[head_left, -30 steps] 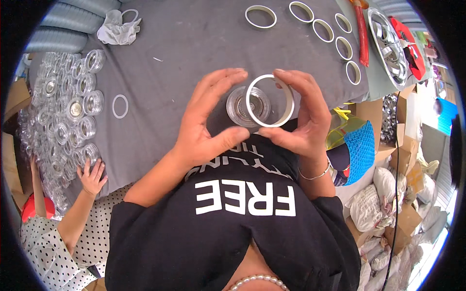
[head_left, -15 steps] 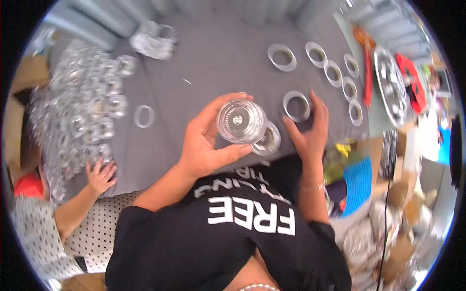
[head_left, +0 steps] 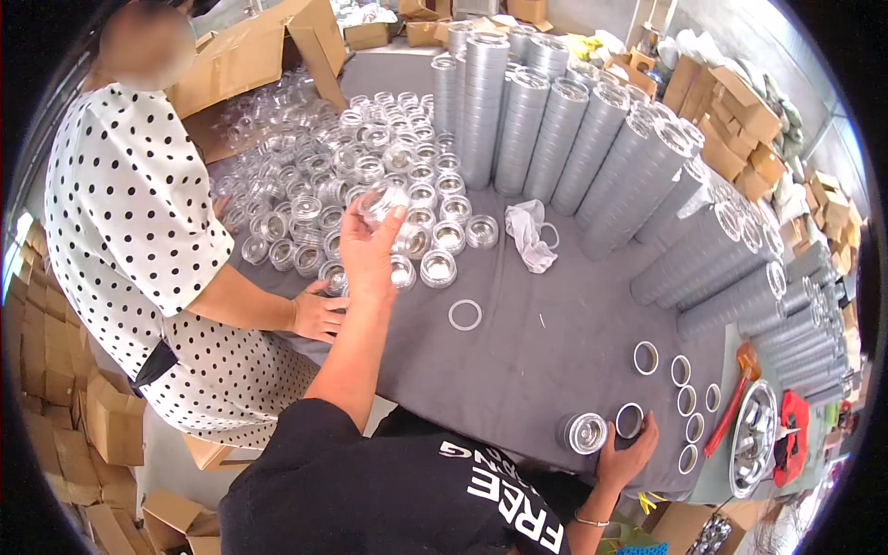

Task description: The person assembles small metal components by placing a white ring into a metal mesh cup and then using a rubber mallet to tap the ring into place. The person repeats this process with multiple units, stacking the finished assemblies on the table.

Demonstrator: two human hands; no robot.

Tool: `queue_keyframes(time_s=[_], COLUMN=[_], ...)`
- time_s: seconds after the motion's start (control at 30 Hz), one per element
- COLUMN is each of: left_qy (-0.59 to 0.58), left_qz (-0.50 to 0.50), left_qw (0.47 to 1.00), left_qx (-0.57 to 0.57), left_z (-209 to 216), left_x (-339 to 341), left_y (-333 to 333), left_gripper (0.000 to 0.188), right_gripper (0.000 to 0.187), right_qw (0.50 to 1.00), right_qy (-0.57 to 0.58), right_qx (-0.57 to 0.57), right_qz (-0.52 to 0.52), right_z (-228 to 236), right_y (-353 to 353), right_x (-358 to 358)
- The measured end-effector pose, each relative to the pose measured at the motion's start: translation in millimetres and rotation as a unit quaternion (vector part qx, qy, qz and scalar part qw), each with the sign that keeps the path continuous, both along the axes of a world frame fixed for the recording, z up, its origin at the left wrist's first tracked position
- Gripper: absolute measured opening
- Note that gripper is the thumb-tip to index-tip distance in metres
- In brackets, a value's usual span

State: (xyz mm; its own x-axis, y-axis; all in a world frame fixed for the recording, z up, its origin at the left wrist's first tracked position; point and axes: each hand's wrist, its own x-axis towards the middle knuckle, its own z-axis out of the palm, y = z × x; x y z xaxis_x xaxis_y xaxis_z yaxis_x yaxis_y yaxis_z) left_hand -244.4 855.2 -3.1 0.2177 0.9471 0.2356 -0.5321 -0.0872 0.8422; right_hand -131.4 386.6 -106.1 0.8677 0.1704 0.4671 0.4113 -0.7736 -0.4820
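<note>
My left hand is raised at the near edge of a crowd of clear round jars, its fingers closed around a clear plastic jar. The fingers partly cover that jar. Low at the right, my right hand rests at the table edge with thumb and fingers apart on either side of a grey ring. Whether the fingers touch the ring is hard to see. Just left of this hand stands another clear jar with a silvery round inside.
A co-worker's hand lies beside my left forearm. Many clear jars cover the table's left. Tall grey ring stacks line the far side. A crumpled white bag, a loose ring and a silver tray are also there.
The view has swung left and up. My left hand has moved with its jar from the front of my body to the jar crowd at left. My right hand stays by the ring.
</note>
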Motion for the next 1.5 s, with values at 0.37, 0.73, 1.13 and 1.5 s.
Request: queue_keyframes(time_s=[0.37, 0.73, 1.13, 1.5], left_qy=[0.072, 0.554, 0.563, 0.206], left_qz=[0.089, 0.315, 0.103, -0.447], left_qw=[0.992, 0.692, 0.695, 0.757], left_qx=[0.052, 0.34, 0.435, 0.43], left_z=[0.3, -77.1, -78.6, -21.0], left_x=[-41.4, -38.1, 18.0, 33.6], left_y=[54.0, 98.2, -18.3, -213.4], left_gripper=[0.057, 0.074, 0.059, 0.062], right_gripper=[0.075, 0.073, 0.065, 0.068], right_qw=[1.0, 0.999, 0.997, 0.966], right_qy=[-0.014, -0.01, -0.014, 0.098], right_qx=[-0.026, -0.03, -0.066, 0.24], right_qz=[0.007, 0.004, -0.025, -0.002], right_z=[-2.4, -7.8, -9.7, 0.0], right_y=[-1.4, 1.3, -0.4, -7.9], right_x=[-0.8, 3.0, 5.1, 1.6])
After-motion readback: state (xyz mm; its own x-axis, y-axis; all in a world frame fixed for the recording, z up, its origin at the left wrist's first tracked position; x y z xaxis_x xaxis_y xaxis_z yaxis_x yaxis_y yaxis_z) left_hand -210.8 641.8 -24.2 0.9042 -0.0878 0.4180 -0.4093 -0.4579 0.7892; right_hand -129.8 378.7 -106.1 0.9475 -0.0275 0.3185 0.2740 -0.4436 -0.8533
